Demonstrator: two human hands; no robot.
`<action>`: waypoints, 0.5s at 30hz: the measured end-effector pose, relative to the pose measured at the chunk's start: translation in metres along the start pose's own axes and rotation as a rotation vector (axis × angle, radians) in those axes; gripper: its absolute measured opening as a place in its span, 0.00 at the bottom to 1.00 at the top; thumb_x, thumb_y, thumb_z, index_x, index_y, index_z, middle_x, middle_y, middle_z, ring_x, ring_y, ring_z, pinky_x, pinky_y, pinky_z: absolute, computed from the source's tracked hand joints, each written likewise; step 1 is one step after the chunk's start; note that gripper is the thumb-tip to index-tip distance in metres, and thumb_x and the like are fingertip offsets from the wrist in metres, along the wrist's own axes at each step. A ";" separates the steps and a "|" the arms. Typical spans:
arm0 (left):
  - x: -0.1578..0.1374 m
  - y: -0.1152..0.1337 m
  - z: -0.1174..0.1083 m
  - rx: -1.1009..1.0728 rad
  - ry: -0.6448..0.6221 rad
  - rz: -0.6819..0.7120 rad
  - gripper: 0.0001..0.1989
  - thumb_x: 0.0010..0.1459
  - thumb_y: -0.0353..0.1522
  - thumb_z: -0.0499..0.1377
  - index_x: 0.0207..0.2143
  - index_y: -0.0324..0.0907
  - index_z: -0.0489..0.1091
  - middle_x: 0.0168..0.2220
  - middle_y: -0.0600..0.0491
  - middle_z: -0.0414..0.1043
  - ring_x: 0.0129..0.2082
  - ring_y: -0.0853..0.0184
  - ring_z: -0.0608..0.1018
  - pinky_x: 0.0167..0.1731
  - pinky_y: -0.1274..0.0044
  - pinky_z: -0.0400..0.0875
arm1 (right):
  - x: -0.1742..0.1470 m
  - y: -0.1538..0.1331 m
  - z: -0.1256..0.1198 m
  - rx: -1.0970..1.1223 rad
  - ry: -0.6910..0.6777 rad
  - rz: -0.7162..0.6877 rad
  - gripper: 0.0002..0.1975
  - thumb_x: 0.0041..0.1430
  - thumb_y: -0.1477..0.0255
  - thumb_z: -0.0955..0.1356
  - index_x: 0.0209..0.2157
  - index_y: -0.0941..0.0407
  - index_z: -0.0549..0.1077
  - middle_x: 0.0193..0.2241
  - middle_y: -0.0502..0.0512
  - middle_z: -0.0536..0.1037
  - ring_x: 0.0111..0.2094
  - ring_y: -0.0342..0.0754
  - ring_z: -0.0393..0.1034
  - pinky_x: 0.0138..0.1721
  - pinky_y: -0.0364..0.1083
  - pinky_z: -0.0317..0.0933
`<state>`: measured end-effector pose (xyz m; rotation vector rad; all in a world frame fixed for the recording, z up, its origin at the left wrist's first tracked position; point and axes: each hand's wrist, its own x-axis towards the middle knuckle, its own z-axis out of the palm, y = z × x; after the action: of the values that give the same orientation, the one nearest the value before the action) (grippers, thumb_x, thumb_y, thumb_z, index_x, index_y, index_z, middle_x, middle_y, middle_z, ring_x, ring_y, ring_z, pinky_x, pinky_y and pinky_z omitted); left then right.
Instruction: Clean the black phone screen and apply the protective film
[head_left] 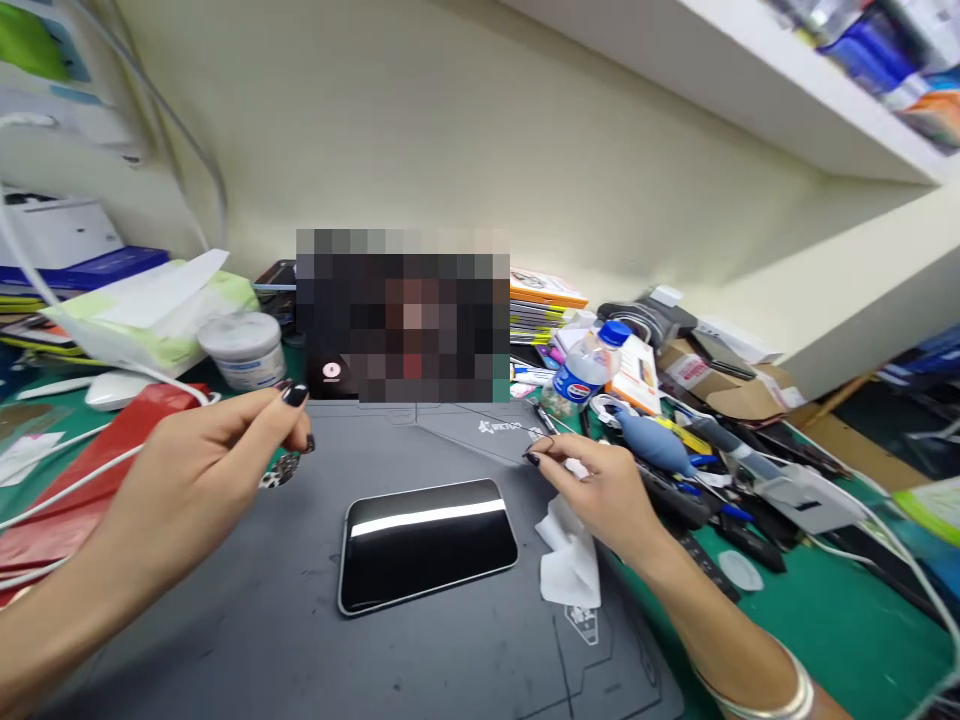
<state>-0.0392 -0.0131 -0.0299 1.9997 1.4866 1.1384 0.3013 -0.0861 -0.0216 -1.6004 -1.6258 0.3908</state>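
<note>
A phone point(429, 560) with a dark, glossy screen lies face up on the grey mat point(247, 620), a bright reflection across it. To its upper left, my left hand point(217, 450) is raised with fingers pinched together; what they hold, if anything, is too small to name. A small round patterned thing point(280, 470) shows just below those fingertips. On the other side, my right hand point(596, 490) also pinches, and a thin dark strand seems to show at its fingertips. A crumpled white wipe point(568, 560) lies on the mat under the right hand.
Behind the mat, a screen with a blurred picture point(450, 340) stands against the wall. A white tub point(244, 350) and tissue pack point(157, 300) are left, beside a red sheet point(112, 470). A Pepsi bottle point(581, 370), blue air blower point(654, 440) and several tools crowd the right.
</note>
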 end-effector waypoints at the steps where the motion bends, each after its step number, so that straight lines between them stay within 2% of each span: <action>1: -0.002 -0.007 0.003 0.043 0.019 0.006 0.23 0.67 0.45 0.50 0.24 0.46 0.72 0.15 0.63 0.65 0.14 0.77 0.64 0.16 0.82 0.56 | 0.001 0.004 0.000 -0.004 -0.002 -0.007 0.07 0.58 0.72 0.72 0.27 0.53 0.81 0.28 0.53 0.86 0.31 0.52 0.81 0.36 0.48 0.75; 4: -0.002 -0.024 0.009 0.103 0.023 0.023 0.18 0.69 0.46 0.52 0.31 0.50 0.73 0.19 0.66 0.68 0.17 0.76 0.68 0.17 0.83 0.58 | 0.001 0.011 0.002 -0.003 0.007 -0.064 0.09 0.62 0.72 0.70 0.29 0.54 0.83 0.27 0.53 0.86 0.27 0.49 0.82 0.31 0.46 0.77; 6: 0.000 -0.027 0.009 0.123 -0.017 0.047 0.17 0.68 0.49 0.53 0.34 0.51 0.73 0.23 0.67 0.72 0.19 0.73 0.73 0.19 0.82 0.66 | -0.001 0.013 0.005 0.009 0.029 -0.130 0.10 0.63 0.73 0.69 0.31 0.55 0.83 0.27 0.52 0.86 0.24 0.48 0.82 0.28 0.45 0.77; 8: 0.002 -0.024 0.006 0.113 -0.131 0.051 0.17 0.67 0.51 0.54 0.41 0.52 0.75 0.31 0.64 0.79 0.28 0.67 0.81 0.27 0.77 0.77 | -0.004 0.013 0.008 0.013 0.064 -0.224 0.10 0.63 0.76 0.69 0.31 0.55 0.84 0.28 0.53 0.87 0.26 0.49 0.84 0.30 0.45 0.80; 10: 0.001 -0.019 0.003 0.076 -0.291 0.094 0.21 0.64 0.53 0.58 0.50 0.52 0.75 0.45 0.57 0.84 0.42 0.57 0.86 0.39 0.69 0.84 | -0.007 0.012 0.010 0.009 0.099 -0.341 0.10 0.62 0.78 0.70 0.32 0.54 0.85 0.32 0.54 0.89 0.32 0.50 0.86 0.37 0.46 0.82; 12: -0.004 -0.015 0.002 0.053 -0.399 0.175 0.28 0.60 0.52 0.63 0.59 0.54 0.71 0.57 0.52 0.81 0.54 0.50 0.83 0.50 0.62 0.83 | -0.009 0.009 0.010 0.001 0.117 -0.460 0.10 0.61 0.80 0.71 0.33 0.53 0.86 0.36 0.54 0.89 0.36 0.50 0.87 0.43 0.46 0.82; 15: -0.014 -0.010 0.004 0.052 -0.428 0.254 0.36 0.56 0.47 0.68 0.66 0.56 0.65 0.66 0.50 0.73 0.61 0.49 0.79 0.61 0.58 0.76 | -0.011 0.004 0.007 -0.017 0.129 -0.576 0.13 0.60 0.84 0.72 0.36 0.52 0.86 0.41 0.55 0.89 0.38 0.49 0.87 0.45 0.42 0.81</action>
<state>-0.0431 -0.0215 -0.0448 2.3335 1.0792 0.6970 0.2973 -0.0933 -0.0323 -1.0726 -1.8944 -0.0284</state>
